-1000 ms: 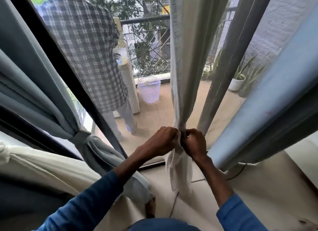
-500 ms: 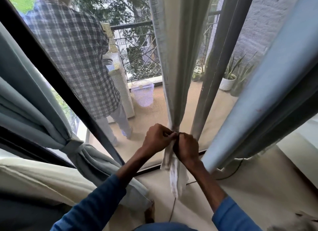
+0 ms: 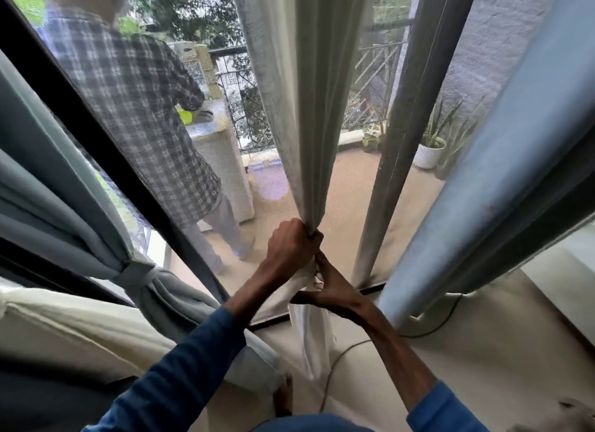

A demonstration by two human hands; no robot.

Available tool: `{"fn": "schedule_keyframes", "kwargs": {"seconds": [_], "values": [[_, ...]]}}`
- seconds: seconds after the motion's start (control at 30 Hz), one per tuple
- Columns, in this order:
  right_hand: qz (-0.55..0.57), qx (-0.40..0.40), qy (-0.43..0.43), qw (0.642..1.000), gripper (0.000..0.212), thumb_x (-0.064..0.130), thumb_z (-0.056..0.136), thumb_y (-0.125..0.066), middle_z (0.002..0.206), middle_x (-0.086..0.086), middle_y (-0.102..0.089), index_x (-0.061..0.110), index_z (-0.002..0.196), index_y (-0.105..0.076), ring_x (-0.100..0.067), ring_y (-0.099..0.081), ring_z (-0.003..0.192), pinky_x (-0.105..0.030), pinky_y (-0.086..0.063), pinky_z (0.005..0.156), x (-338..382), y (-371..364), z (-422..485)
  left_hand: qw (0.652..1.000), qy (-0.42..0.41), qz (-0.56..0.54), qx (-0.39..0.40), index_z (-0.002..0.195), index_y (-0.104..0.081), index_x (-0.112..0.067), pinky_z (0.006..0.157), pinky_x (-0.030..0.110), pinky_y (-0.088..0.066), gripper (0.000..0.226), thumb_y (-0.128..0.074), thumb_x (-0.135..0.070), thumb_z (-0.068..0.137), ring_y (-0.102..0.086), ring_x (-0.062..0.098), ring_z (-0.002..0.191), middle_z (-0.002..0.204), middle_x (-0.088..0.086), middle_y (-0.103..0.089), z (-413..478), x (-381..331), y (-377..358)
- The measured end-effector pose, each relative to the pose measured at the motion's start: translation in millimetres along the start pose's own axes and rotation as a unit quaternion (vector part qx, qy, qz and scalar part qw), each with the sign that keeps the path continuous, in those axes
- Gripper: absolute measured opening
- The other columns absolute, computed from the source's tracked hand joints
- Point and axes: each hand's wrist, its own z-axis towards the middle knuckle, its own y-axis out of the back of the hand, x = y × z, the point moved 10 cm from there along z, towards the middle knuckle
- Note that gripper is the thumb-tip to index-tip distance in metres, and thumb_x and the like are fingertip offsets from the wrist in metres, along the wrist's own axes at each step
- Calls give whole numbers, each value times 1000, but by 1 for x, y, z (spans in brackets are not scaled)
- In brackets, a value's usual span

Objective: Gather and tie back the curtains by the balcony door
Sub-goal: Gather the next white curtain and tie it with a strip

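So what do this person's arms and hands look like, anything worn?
Both arms are in dark blue long sleeves. The left sleeve and the right sleeve end well short of the wrists, leaving the forearms bare. The left hand and right hand are bare: no gloves, and no watch, ring or bracelet shows.

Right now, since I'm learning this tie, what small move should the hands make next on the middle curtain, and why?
Probably the right hand should wrap the loose fabric it holds round the bunch: the left hand grips the gathered white curtain just above it, and no knot shows there yet.
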Motion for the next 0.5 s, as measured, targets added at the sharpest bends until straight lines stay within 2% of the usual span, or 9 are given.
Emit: {"fn": "schedule_keyframes", "kwargs": {"seconds": [0.07, 0.13, 0.2, 0.23, 0.3, 0.33, 0.4, 0.5], "values": [[52, 7, 16, 999, 108, 27, 68, -95, 141, 21, -52, 53, 143, -22, 6, -50, 130, -17, -45, 103, 1, -1, 2, 999, 6, -32, 23, 66, -58, -8, 51, 42, -56, 45, -46, -51, 70, -66, 34, 54, 57, 8, -65, 4, 5, -6], [41, -3, 26, 999, 124, 33, 63, -97, 141, 18, -53, 42, 152, -12, 11, -48, 131, -17, -43, 106, 1, -4, 7, 997, 14, -66, 40, 68, -65, -4, 53, 46, -58, 43, -51, -44, 71, -67, 31, 52, 55, 10, -67, 6, 5, -7], [-36, -54, 25, 998, 130, 41, 63, -95, 130, 21, -58, 33, 155, -4, 15, -55, 117, -8, -46, 94, 4, -2, 8, 996, 17, -80, 43, 71, -69, -1, 59, 46, -59, 38, -59, -37, 78, -70, 29, 57, 60, 11, -70, 7, 0, -3], [-71, -101, 29, 992, 122, 38, 68, -90, 124, 16, -65, 26, 157, -8, 5, -63, 111, -12, -50, 87, 6, 5, 8, 996, 20, -79, 41, 73, -70, -1, 62, 45, -59, 34, -63, -33, 81, -71, 28, 61, 64, 12, -71, 9, 0, -3], [-105, -190, 59, 974, 84, 30, 81, -70, 117, -3, -74, 18, 154, -32, -23, -71, 104, -30, -55, 82, 13, 24, 4, 996, 26, -73, 42, 77, -70, -1, 62, 44, -59, 32, -67, -32, 82, -71, 28, 65, 69, 12, -72, 11, 0, -4], [-101, -213, 79, 969, 69, 32, 83, -58, 115, -7, -75, 14, 148, -45, -26, -71, 103, -32, -55, 83, 17, 32, 1, 996, 26, -71, 46, 77, -70, -3, 61, 44, -59, 34, -66, -36, 78, -71, 28, 63, 68, 11, -72, 11, 1, -5], [-80, -216, 105, 967, 61, 36, 81, -45, 115, -3, -76, 15, 135, -63, -17, -72, 105, -30, -55, 87, 18, 45, -2, 997, 21, -49, 52, 73, -68, -10, 57, 41, -60, 39, -59, -48, 71, -70, 23, 55, 61, 3, -70, 9, 2, -5], [-68, -189, 107, 974, 63, 32, 76, -40, 120, 3, -74, 19, 131, -67, -6, -68, 111, -34, -56, 92, 17, 50, -2, 995, -7, 101, -13, 71, -62, -14, 52, 33, -54, 50, -52, -63, 69, -65, 26, 56, 62, 0, -65, 10, 1, 9]]}}
